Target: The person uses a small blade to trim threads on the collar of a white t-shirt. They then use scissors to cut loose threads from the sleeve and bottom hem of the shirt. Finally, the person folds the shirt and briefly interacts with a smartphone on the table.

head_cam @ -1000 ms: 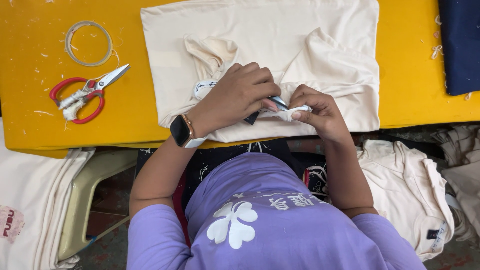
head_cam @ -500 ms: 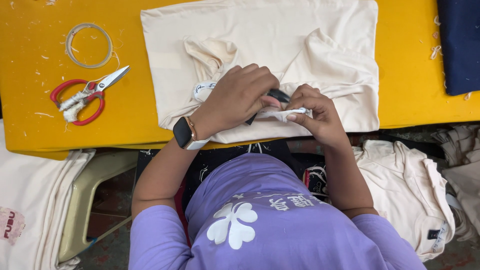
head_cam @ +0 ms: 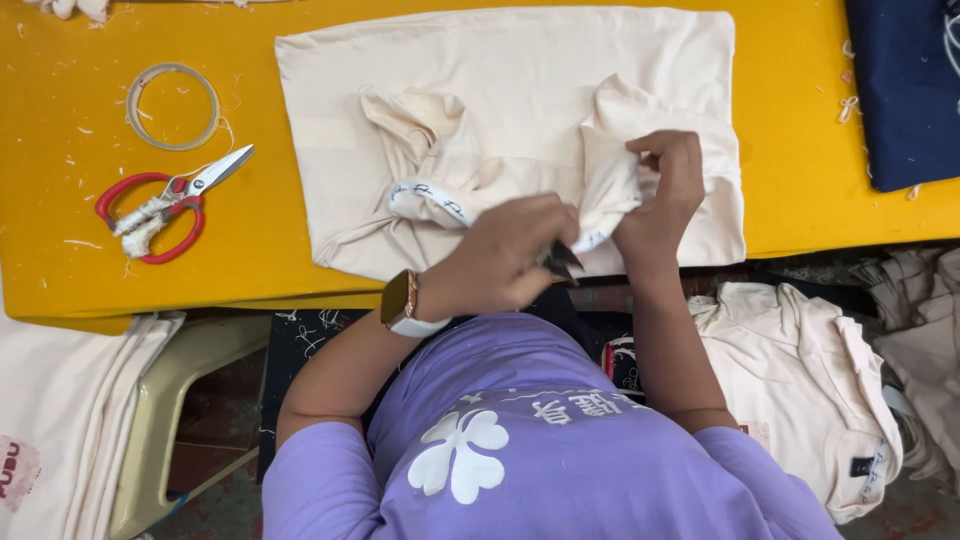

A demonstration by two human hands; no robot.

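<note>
Far left on the yellow table [head_cam: 300,285], a thin round ring of pale tape [head_cam: 172,106], and just below it red-handled metal scissors [head_cam: 165,205], blades pointing up and to the right, well apart from both hands. Below the table edge on the left, a stack of cream cloth pieces [head_cam: 60,400] beside a beige plastic stool [head_cam: 170,420]. In the middle of the table, a folded cream cotton shirt [head_cam: 520,80], spread flat, long side running left to right, neck part bunched up toward the near edge, with a white printed neck band [head_cam: 430,200] curling out of the folds. Left hand [head_cam: 505,255] with a wrist watch [head_cam: 402,303], closed around a small dark tool [head_cam: 560,262], only the tip showing, so hard to tell what kind. Tool tip right at the near edge of the shirt, touching or almost touching the bunched cloth. Right hand [head_cam: 665,195] a little farther up and to the right, fingers closed tight, pinching a bunch of the cream cloth and lifting it off the table. Pinched bit between the two hands, just above the left one, so right hand closer and already holding it. More cream shirts in a heap [head_cam: 800,380] low on the right, and a dark blue cloth [head_cam: 900,90] at the far right corner of the table.
</note>
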